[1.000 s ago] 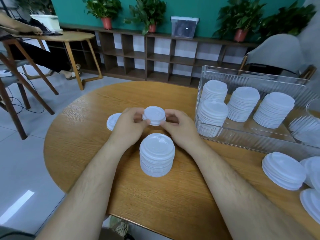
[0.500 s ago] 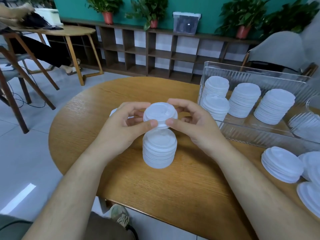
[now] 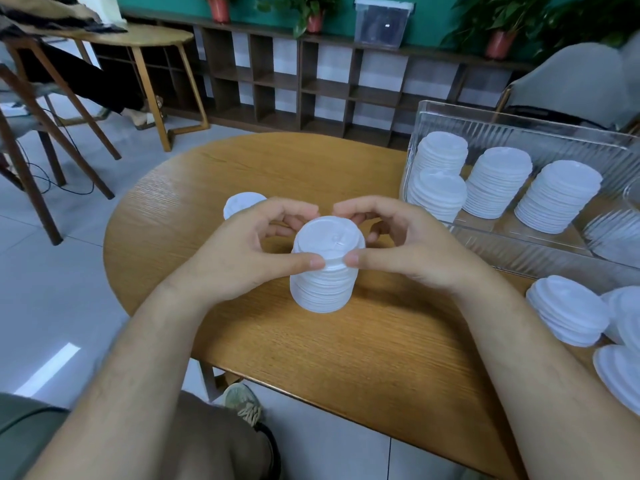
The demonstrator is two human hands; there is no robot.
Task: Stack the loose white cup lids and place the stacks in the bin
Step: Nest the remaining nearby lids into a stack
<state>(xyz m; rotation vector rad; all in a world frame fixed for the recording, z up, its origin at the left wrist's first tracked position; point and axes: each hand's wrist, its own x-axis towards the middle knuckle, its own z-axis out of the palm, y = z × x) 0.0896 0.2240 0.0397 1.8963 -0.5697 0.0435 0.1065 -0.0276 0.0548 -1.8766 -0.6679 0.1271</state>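
At frame centre, the left hand [image 3: 242,247] and right hand [image 3: 408,244] both pinch the top lid [image 3: 329,240] on the stack [image 3: 323,285]; bin [image 3: 519,133] upper right.

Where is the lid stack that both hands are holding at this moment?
In the head view, the lid stack stands on the round wooden table, centre frame, between the left hand and right hand, left of the clear bin.
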